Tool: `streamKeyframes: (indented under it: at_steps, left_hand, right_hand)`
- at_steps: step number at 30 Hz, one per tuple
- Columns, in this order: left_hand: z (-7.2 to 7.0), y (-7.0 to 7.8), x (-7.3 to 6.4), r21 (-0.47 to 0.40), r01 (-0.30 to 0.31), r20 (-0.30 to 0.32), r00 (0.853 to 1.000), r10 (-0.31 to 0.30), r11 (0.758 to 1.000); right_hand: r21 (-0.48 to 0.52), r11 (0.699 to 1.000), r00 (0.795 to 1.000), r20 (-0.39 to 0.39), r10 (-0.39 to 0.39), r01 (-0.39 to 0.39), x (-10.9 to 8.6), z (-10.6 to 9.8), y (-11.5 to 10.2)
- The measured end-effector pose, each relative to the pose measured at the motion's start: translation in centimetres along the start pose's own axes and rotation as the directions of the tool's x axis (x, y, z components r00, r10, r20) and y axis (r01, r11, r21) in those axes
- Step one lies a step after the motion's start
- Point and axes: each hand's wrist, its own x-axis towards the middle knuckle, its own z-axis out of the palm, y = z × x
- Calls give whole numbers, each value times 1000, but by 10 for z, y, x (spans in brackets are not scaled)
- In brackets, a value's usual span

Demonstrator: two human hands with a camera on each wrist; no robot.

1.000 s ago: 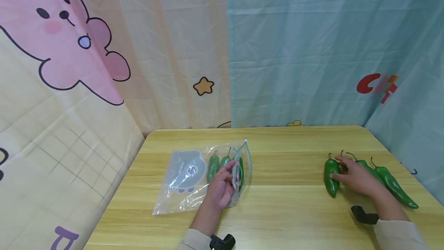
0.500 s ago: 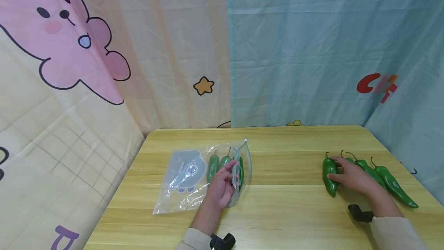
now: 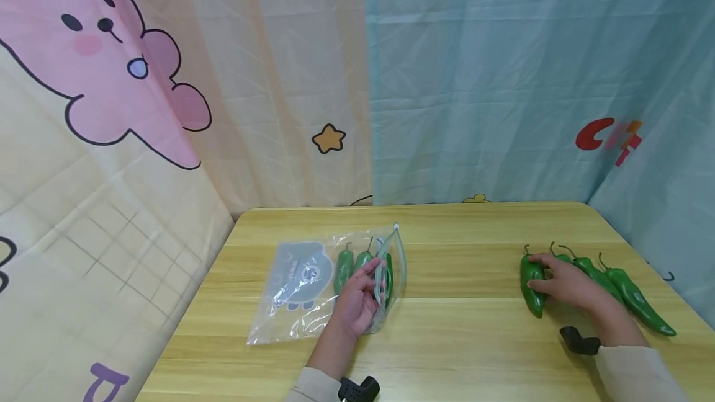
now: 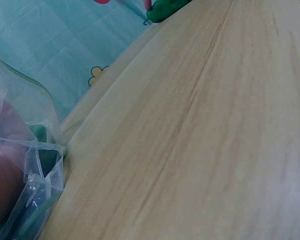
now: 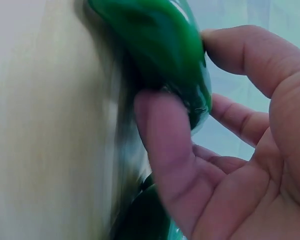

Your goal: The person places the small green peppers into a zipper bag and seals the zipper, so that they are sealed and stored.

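Note:
At the table's right side, my right hand pinches a green pepper between thumb and fingers. The right wrist view shows this glossy pepper close up, with the thumb on one side and fingertips on the other. More green peppers lie beneath and beyond that hand, partly hidden by it. On the left, my left hand holds the mouth of a clear zip bag, its fingers at the zip edge. Three green peppers show inside the bag, partly covered by the fingers.
The wooden table stretches between the bag and the loose peppers. A printed curtain hangs behind it. A pale blue cartoon print marks the bag's left part. Each wrist carries a small black camera.
My right hand has shifted slightly left, and the pepper in its fingers has moved a little with it. The left hand and the bag have stayed put.

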Motion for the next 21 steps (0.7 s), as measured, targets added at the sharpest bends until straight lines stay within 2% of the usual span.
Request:
streamKeyframes:
  at_steps: [8,15,21]
  left_hand:
    - [0,0,0,1,3,-6,1000,-3,1000]
    - [0,0,-1,9,8,-23,1000,-8,1000]
    - [1,0,-1,11,5,-19,1000,-5,1000]
  right_hand:
    - [7,1000,1000,-1,14,-14,1,-1,1]
    - [-86,996,999,-39,32,-36,6,-2,2]
    - [-32,997,997,-51,62,-63,9,0,4]
